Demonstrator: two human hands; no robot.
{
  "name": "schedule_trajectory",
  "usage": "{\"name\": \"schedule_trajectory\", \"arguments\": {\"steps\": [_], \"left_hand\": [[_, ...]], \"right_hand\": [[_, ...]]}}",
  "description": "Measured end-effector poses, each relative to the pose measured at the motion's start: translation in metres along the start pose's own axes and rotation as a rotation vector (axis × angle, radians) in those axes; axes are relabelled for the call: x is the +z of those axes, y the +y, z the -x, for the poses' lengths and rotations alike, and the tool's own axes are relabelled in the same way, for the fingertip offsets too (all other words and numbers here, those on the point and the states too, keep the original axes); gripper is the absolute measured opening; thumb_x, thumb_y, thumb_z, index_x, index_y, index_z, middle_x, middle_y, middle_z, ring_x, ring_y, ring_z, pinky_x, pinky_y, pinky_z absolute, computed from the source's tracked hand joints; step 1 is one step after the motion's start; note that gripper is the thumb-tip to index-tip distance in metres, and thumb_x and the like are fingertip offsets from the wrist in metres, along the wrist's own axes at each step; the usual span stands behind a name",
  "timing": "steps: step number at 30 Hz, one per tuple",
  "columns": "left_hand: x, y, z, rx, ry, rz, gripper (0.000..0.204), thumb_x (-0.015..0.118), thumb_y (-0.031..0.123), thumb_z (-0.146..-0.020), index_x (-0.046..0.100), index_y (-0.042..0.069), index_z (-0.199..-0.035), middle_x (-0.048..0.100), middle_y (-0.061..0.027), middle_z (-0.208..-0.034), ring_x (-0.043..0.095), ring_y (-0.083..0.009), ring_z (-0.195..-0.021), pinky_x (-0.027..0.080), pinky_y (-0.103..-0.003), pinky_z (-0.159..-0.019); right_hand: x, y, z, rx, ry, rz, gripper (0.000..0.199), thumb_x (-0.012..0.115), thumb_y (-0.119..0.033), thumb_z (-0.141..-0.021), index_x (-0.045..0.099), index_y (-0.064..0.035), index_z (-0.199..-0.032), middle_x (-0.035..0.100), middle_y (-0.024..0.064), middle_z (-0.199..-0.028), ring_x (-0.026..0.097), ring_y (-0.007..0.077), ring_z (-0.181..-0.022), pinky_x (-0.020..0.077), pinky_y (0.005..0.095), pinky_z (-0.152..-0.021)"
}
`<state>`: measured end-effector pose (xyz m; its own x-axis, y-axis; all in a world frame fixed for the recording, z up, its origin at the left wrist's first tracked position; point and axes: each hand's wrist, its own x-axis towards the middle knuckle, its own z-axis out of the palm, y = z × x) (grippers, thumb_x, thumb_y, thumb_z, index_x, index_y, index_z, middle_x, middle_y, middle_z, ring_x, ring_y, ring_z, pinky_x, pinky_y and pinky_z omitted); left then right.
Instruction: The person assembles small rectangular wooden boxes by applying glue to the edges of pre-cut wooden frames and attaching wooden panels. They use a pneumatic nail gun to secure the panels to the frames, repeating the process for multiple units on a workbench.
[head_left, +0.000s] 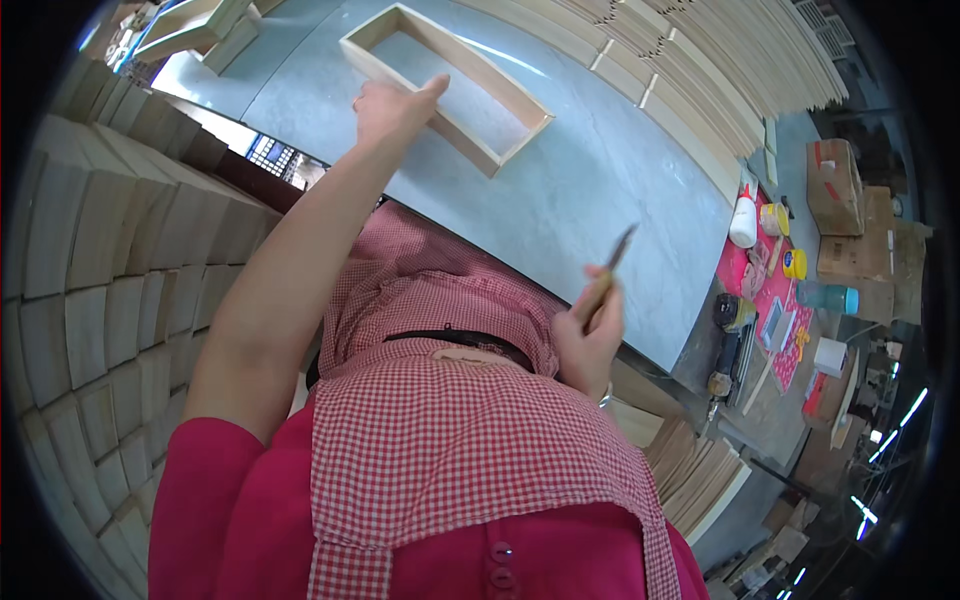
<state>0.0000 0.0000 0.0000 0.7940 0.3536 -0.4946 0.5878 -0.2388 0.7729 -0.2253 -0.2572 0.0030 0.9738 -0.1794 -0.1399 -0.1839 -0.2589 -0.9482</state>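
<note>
Left hand [392,106] on wooden frame [445,85]; right hand [590,335] holds brush [612,268].

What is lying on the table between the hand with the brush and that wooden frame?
Nothing visible. The right hand holds a thin brush up over the table's near edge, and only bare grey table lies between it and the wooden frame, which the left hand already touches.
</note>
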Motion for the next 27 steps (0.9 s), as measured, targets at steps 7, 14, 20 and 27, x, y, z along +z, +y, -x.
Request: {"name": "schedule_trajectory", "arguments": {"steps": [7,14,20,27], "left_hand": [[0.034,0.002,-0.020,0.332,0.297,-0.067,0.069,0.059,0.016,-0.084,0.036,-0.004,-0.146,0.056,-0.0273,-0.125,0.067,-0.0373,-0.106,0.053,-0.047,-0.089],[0.034,-0.002,0.060,0.973,0.088,0.258,0.061,0.048,0.002,-0.091,0.036,0.009,-0.150,0.060,-0.0141,-0.105,0.063,-0.0201,-0.088,0.052,-0.034,-0.081],[0.032,-0.036,0.050,1.206,0.011,0.208,0.062,0.048,-0.003,-0.092,0.029,-0.002,-0.151,0.055,-0.0102,-0.107,0.054,-0.0160,-0.088,0.048,-0.033,-0.089],[0.037,-0.052,0.072,1.247,-0.149,0.385,0.065,0.045,-0.004,-0.093,0.018,-0.004,-0.152,0.050,-0.0117,-0.120,0.052,-0.0163,-0.096,0.046,-0.035,-0.092]], "right_hand": [[-0.011,0.003,-0.022,-0.119,-0.245,0.313,0.037,0.055,-0.011,-0.097,0.053,-0.0002,-0.132,0.054,0.0135,-0.094,0.053,0.0189,-0.076,0.0459,0.0363,-0.067],[-0.002,-0.035,-0.048,-0.600,-0.161,0.927,0.052,0.064,-0.014,-0.083,0.052,0.0002,-0.132,0.056,0.0184,-0.106,0.058,0.0371,-0.097,0.0472,0.0468,-0.081],[0.024,-0.038,-0.044,-0.536,-0.229,1.109,0.029,0.064,-0.014,-0.078,0.059,-0.0006,-0.103,0.060,0.0164,-0.097,0.063,0.0339,-0.088,0.0485,0.0460,-0.070],[0.040,-0.036,-0.045,-0.514,-0.252,1.187,0.024,0.063,-0.016,-0.079,0.061,-0.0025,-0.099,0.062,0.0130,-0.093,0.065,0.0290,-0.084,0.0481,0.0431,-0.066]]}}
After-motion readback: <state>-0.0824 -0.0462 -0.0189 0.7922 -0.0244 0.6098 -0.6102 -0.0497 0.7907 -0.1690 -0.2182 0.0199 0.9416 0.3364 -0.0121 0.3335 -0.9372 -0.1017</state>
